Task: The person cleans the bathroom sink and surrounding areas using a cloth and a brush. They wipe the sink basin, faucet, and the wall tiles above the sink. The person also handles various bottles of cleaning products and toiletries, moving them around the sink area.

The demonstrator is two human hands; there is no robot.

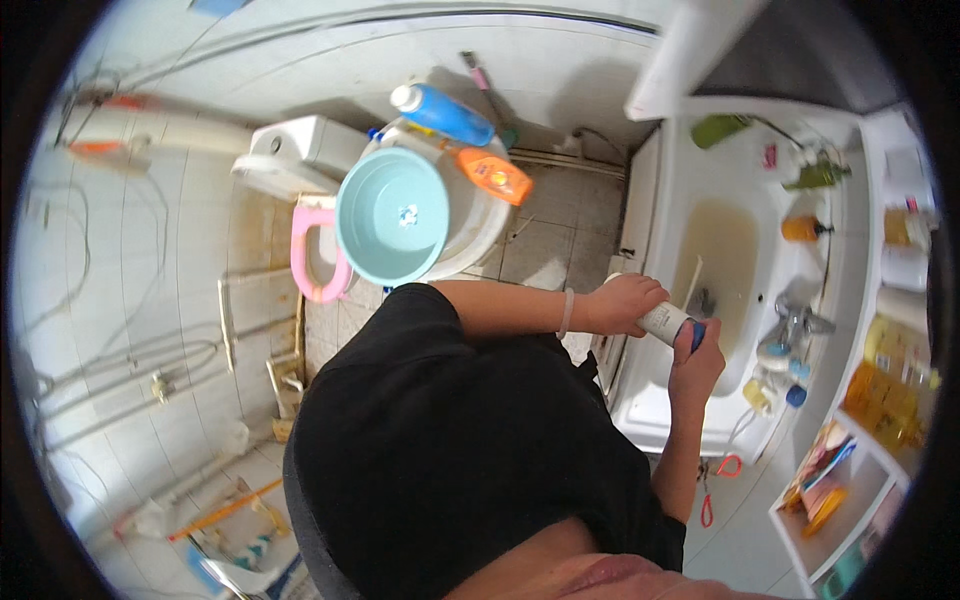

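A white bottle with a blue cap (664,321) is held at a slant over the near edge of the bathtub. My left hand (626,304) wraps around the bottle's body, with a pale band on the wrist. At the other end, my right hand (696,358) grips the blue cap with thumb and fingers. The bottle bears writing. Whether the cap is loose cannot be told. Below both hands lies the white bathtub (660,409), holding murky brownish water (720,240). A thin pale stick (696,279) and a dark object (701,301) show in the water.
Pump bottles, including an orange-brown one (801,228), and a chrome faucet (795,319) line the tub's far rim. At left, a light-blue basin (390,247), a blue bottle (446,114) and an orange bottle (491,174) rest on a round white top. Behind is a toilet with a pink seat (301,255).
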